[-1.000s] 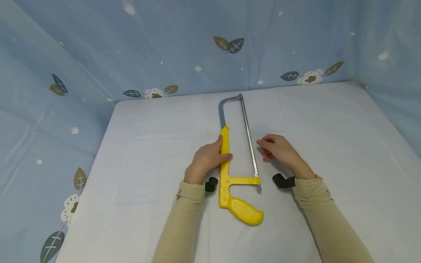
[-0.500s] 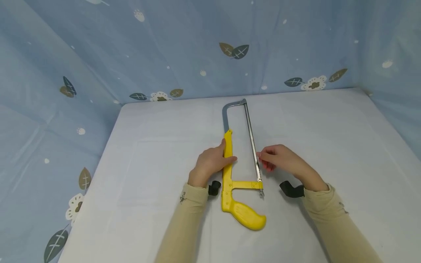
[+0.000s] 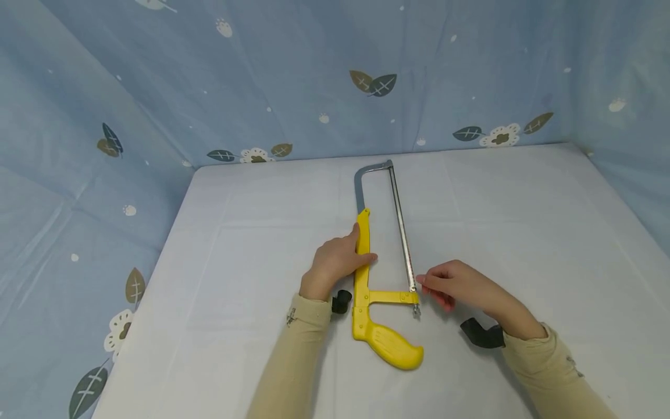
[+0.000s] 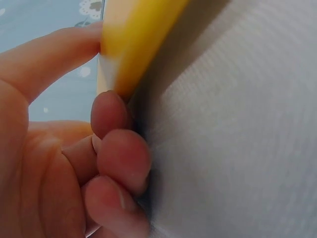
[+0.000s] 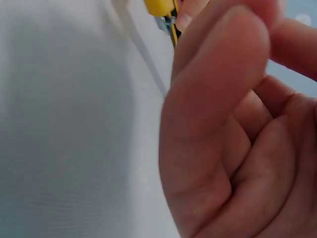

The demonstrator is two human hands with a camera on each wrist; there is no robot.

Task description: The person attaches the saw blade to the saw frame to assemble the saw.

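Note:
A hacksaw (image 3: 361, 285) with a yellow frame and grey metal front lies on the white tabletop, its yellow handle (image 3: 394, 347) toward me. My left hand (image 3: 332, 260) grips the yellow back bar, thumb over it. In the left wrist view, curled fingertips (image 4: 124, 158) sit along the underside of the yellow bar (image 4: 148, 44). The blade (image 3: 402, 227) runs along the right side. Beside its near end, my right hand (image 3: 463, 286) has curled fingers and holds nothing; whether a fingertip touches the blade I cannot tell. A yellow saw part (image 5: 159, 6) shows in the right wrist view.
Black wrist-worn pieces (image 3: 481, 334) show at both cuffs. A white cloth (image 3: 251, 233) covers the table. Blue curtains (image 3: 293, 75) with leaves and flowers hang behind and at both sides.
My right hand has moved toward me along the blade, from about its middle to its near end. The left hand keeps its grip, and the hacksaw lies still; the view has shifted slightly.

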